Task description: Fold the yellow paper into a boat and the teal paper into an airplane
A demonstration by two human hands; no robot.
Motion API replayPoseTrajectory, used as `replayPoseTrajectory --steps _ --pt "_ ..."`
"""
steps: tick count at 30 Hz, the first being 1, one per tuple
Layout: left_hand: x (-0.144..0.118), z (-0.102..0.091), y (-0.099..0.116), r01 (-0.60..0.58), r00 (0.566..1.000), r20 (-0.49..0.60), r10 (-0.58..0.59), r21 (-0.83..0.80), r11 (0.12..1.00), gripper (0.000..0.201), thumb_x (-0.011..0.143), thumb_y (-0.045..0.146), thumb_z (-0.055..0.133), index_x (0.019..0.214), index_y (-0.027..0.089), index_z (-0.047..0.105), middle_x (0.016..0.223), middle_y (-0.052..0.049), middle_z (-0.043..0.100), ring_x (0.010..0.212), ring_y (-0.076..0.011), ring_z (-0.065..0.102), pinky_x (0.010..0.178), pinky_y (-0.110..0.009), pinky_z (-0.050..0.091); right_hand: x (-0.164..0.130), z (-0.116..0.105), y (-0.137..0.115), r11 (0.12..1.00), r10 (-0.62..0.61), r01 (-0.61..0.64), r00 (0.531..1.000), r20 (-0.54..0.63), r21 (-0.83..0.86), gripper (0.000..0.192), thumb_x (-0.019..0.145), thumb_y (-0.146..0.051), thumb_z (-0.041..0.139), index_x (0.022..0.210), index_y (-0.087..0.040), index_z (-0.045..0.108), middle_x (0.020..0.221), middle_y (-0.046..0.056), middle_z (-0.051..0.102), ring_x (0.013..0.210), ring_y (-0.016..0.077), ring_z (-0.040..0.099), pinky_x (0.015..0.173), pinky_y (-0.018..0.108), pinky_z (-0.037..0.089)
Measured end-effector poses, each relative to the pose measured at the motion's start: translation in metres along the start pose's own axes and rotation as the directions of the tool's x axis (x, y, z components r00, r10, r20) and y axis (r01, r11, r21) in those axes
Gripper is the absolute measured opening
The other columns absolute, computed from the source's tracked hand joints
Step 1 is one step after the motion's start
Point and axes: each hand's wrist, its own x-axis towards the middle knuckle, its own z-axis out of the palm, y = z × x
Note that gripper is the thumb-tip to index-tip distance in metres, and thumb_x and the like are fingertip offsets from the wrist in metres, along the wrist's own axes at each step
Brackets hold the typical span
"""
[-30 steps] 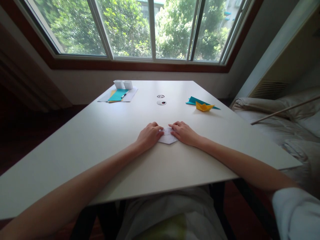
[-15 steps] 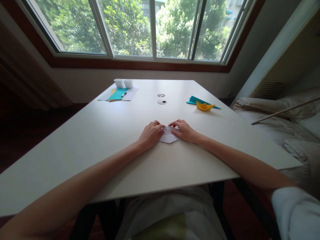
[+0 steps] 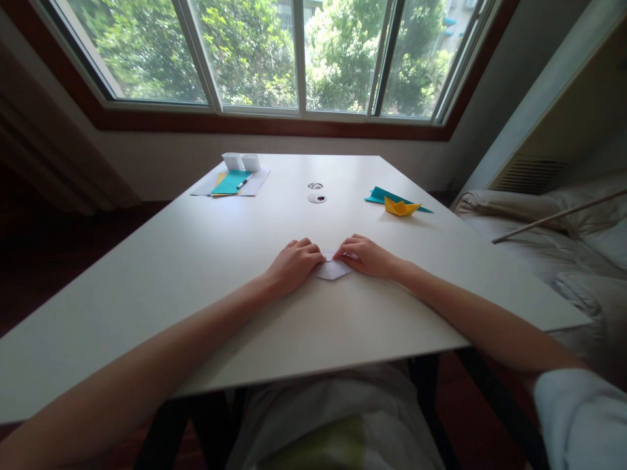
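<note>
A small folded sheet of white paper (image 3: 333, 270) lies flat on the white table, its pointed edge facing me. My left hand (image 3: 296, 260) pinches its left side, fingers curled together over the paper. On the opposite side my right hand (image 3: 366, 254) grips the paper between thumb and fingers. Both sets of fingertips nearly meet at the paper's far edge and cover part of it. Farther off to the right sit a yellow paper boat (image 3: 400, 207) and, just behind it, a teal folded paper plane (image 3: 386, 196).
At the table's (image 3: 235, 339) far left, teal paper (image 3: 232, 182) lies over yellow and white sheets with a pen (image 3: 243, 182) on top. Two small white containers (image 3: 241, 162) stand behind. Round grommets (image 3: 317, 198) are set mid-table. A covered sofa (image 3: 519, 222) is at right.
My fingers have curled closer over the far edge of the white paper and cover more of it. The other items on the table have not moved.
</note>
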Motion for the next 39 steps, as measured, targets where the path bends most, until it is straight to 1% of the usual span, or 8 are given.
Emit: replayPoseTrajectory --steps 4,9,26,29,32,35,37,39 --pt "-0.003 -0.005 0.002 -0.092 0.992 0.099 0.082 0.102 0.991 0.024 0.089 0.017 0.040 0.103 0.019 0.060 0.090 -0.006 0.061 0.088 -0.0182 0.051 0.077 -0.031 0.039 -0.003 -0.003 -0.003 0.997 -0.039 0.041 0.999 0.034 -0.069 0.024 0.084 -0.015 0.046 0.098 -0.020 0.064 0.086 0.005 0.064 0.082 0.0163 0.054 0.077 0.029 0.042" --pt "-0.005 -0.007 0.005 -0.119 0.984 0.151 0.092 0.176 0.977 0.025 0.088 0.014 0.040 0.105 0.017 0.057 0.091 -0.007 0.058 0.085 -0.0181 0.051 0.077 -0.030 0.040 -0.003 -0.001 -0.006 0.981 -0.076 0.088 0.994 0.074 -0.175 0.030 0.084 -0.014 0.044 0.107 -0.021 0.062 0.085 0.007 0.061 0.080 0.0169 0.052 0.076 0.030 0.041" --pt "-0.004 -0.014 0.002 -0.087 0.984 0.158 0.082 0.028 0.996 0.028 0.086 0.013 0.039 0.103 0.019 0.061 0.093 -0.006 0.062 0.087 -0.0168 0.057 0.076 -0.028 0.044 -0.006 -0.005 -0.007 0.970 -0.054 0.076 0.994 0.098 -0.231 0.027 0.087 -0.021 0.043 0.103 -0.021 0.065 0.090 0.008 0.063 0.081 0.0169 0.053 0.076 0.030 0.040" --pt "-0.005 -0.019 -0.001 -0.083 0.982 0.167 0.084 -0.014 0.996 0.027 0.087 0.018 0.039 0.101 0.020 0.062 0.096 -0.006 0.063 0.089 -0.0171 0.058 0.077 -0.027 0.044 -0.006 -0.009 -0.009 0.970 -0.068 0.093 0.991 0.114 -0.226 0.028 0.087 -0.028 0.045 0.106 -0.020 0.063 0.090 0.009 0.062 0.081 0.0173 0.053 0.076 0.030 0.040" --pt "-0.007 -0.026 -0.004 -0.078 0.977 0.198 0.081 -0.025 0.997 0.025 0.085 0.028 0.046 0.104 0.021 0.059 0.095 -0.005 0.064 0.088 -0.0190 0.060 0.075 -0.028 0.044 -0.006 -0.014 -0.010 0.967 -0.095 0.124 0.986 0.134 -0.222 0.037 0.083 -0.043 0.049 0.109 -0.019 0.062 0.090 0.010 0.062 0.082 0.0193 0.053 0.076 0.032 0.040" --pt "-0.008 -0.030 -0.005 -0.052 0.978 0.202 0.053 -0.007 0.999 0.034 0.080 0.034 0.053 0.112 0.020 0.053 0.094 -0.006 0.065 0.085 -0.0204 0.060 0.072 -0.029 0.045 -0.006 -0.016 -0.011 0.965 -0.110 0.139 0.984 0.141 -0.220 0.049 0.079 -0.054 0.050 0.109 -0.018 0.062 0.090 0.011 0.061 0.082 0.0210 0.053 0.075 0.033 0.040" --pt "-0.008 -0.031 -0.004 -0.058 0.980 0.191 0.056 0.006 0.998 0.037 0.079 0.035 0.054 0.114 0.021 0.051 0.093 -0.006 0.065 0.083 -0.0203 0.060 0.070 -0.028 0.045 -0.007 -0.017 -0.012 0.965 -0.106 0.135 0.985 0.138 -0.224 0.049 0.079 -0.055 0.048 0.109 -0.018 0.061 0.090 0.011 0.061 0.083 0.0212 0.053 0.076 0.033 0.040" --pt "-0.008 -0.031 -0.003 -0.095 0.978 0.190 0.091 0.011 0.995 0.031 0.080 0.034 0.053 0.108 0.022 0.055 0.093 -0.005 0.064 0.082 -0.0195 0.060 0.069 -0.028 0.044 -0.007 -0.017 -0.013 0.964 -0.103 0.131 0.986 0.133 -0.230 0.048 0.081 -0.053 0.046 0.112 -0.018 0.059 0.090 0.011 0.062 0.083 0.0209 0.052 0.076 0.033 0.040"
